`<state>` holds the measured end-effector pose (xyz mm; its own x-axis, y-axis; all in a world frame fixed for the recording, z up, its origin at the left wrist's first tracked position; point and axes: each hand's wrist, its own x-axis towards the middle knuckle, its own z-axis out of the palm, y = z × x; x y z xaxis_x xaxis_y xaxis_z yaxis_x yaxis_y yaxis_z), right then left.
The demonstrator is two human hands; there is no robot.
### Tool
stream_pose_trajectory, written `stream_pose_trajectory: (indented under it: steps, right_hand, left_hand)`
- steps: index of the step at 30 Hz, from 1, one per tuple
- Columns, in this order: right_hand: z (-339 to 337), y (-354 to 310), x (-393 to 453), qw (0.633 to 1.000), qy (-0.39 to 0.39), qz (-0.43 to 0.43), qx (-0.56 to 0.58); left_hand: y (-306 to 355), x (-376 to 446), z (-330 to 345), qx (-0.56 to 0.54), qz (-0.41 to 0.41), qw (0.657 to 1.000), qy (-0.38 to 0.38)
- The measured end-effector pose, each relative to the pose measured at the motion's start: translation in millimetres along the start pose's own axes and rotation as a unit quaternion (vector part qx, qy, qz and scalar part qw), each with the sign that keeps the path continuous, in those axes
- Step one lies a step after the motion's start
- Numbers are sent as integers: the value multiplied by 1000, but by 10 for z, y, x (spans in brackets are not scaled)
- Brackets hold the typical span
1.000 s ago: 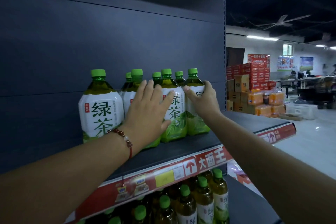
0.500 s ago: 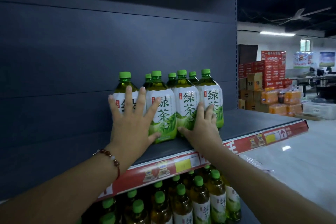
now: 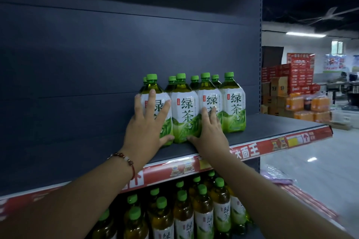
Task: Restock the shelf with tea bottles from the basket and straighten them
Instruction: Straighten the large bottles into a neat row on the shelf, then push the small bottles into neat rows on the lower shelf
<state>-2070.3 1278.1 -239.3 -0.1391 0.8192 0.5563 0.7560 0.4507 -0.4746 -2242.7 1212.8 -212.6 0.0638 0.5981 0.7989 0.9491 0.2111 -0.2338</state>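
Eight tea bottles (image 3: 185, 110) are standing upright on the dark shelf (image 3: 272, 128), four in front and four behind, touching side by side. Each is showing a green cap, amber-green liquid and a white label with green characters above a leaf print (the back row is showing mostly caps). The left hand (image 3: 147, 130) is pressing flat, fingers spread and straight, against the leftmost front bottle. The right hand (image 3: 209, 132) is lying with straight fingers on the third front bottle.
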Motion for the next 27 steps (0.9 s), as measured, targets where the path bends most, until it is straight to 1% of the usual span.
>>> stream_pose_trajectory:
  steps: [4, 9, 13, 18, 20, 22, 25, 27]
  right_hand:
    - [-27, -32, -24, 1000, -2, 11, -13]
    - [-103, -56, -119, 998, -59, 12, -22]
    - [-231, -120, -315, 989, -120, -30, -80]
    - [-487, -271, -617, 977, -152, -60, -135]
    - [-572, -340, -768, 974, -161, -68, -144]
    - [-615, -407, -954, 971, -165, -85, -149]
    - [-577, -497, -1303, 968, -175, -115, -141]
    - [-495, -553, -1574, 967, -175, -140, -123]
  left_hand:
    - [-10, -10, -15, -13, 3, 1000, -17]
    - [-42, -217, -107, -53, 14, 998, -39]
    - [-83, -490, -260, -79, 38, 993, -74]
    - [-133, -744, -522, -118, 24, 987, -103]
    - [-143, -886, -641, -133, 19, 984, -117]
    - [-156, -1090, -762, -138, 24, 984, -113]
    - [-210, -1530, -898, -151, 27, 983, -102]
    - [-281, -1875, -931, -151, 25, 982, -107]
